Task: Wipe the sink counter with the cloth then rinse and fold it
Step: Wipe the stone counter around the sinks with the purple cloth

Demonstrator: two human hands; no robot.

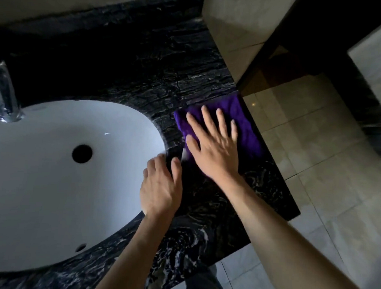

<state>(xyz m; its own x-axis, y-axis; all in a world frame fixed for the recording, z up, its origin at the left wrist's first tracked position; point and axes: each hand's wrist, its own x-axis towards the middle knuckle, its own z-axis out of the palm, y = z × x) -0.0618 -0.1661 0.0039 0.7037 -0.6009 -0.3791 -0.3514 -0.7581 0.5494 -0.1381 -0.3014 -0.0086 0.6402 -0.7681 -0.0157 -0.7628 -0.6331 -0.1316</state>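
Head view looks down over two bare forearms reaching across a dark, white-veined stone counter [204,232]. Nearest, at the bottom edge, a bit of grey trouser leg [205,286] shows over the pale tiled floor [317,165]. The left hand [160,187] rests at the counter's inner edge, right where the white oval sink [49,180] begins; its fingers [156,164] curl loosely downward over the rim and hold nothing that can be made out. Just beyond and to the right, the right hand [216,150] lies flat, palm down, with its fingers [205,118] straight and spread wide, pressing on the purple cloth [246,125]. The cloth lies spread on the counter's right end, its far corner reaching the counter edge beside the beige wall [232,30]. In the sink, a dark drain hole [82,153] sits mid-basin. Farthest left, a chrome faucet [1,92] stands on the counter behind the basin.
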